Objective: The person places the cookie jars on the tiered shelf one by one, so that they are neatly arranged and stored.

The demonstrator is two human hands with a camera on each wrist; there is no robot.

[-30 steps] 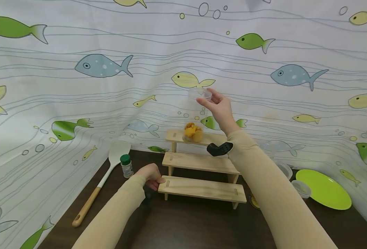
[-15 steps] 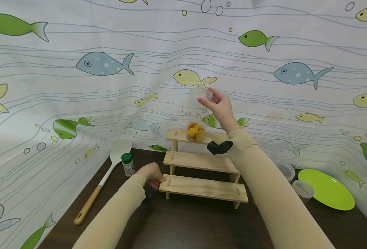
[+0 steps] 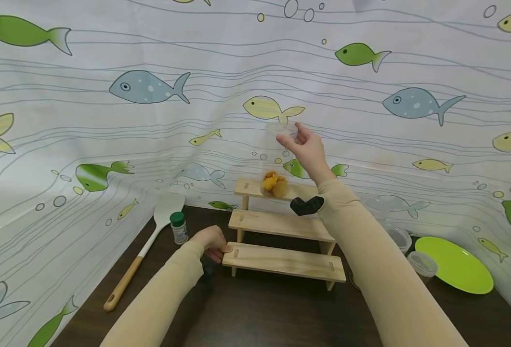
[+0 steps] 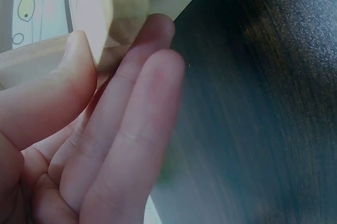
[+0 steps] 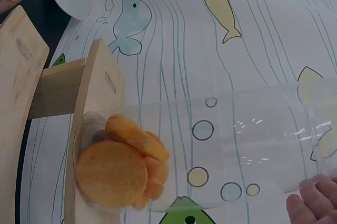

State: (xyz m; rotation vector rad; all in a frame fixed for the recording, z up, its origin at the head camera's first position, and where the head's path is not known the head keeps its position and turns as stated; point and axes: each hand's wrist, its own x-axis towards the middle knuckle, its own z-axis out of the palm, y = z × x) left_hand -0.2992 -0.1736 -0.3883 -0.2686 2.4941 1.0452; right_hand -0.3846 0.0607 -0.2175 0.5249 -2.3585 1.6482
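Note:
A three-tier wooden stand (image 3: 281, 260) is on the dark table. My left hand (image 3: 210, 242) pinches the left end of its lowest board; the left wrist view shows the thumb on one side of the wood (image 4: 124, 8) and fingers on the other. On the top board stands a tall clear plastic jar (image 3: 277, 159), upright, with round orange-yellow chips (image 5: 118, 166) lying at its bottom. Up at the jar's rim, my right hand (image 3: 309, 152) grips it between thumb and fingers. Whether a lid covers the rim is hard to tell.
Left of the stand are a green-capped spice shaker (image 3: 179, 228) and a white spatula with a wooden handle (image 3: 125, 282). At the right are a lime-green plate (image 3: 463, 265), a small lidded tub (image 3: 423, 263) and another clear container (image 3: 398, 237). A fish-print cloth (image 3: 220, 58) hangs behind.
The jar and chips, slightly blurred one second ago, now look still on the top board. The head view has shifted slightly; both hands keep their holds.

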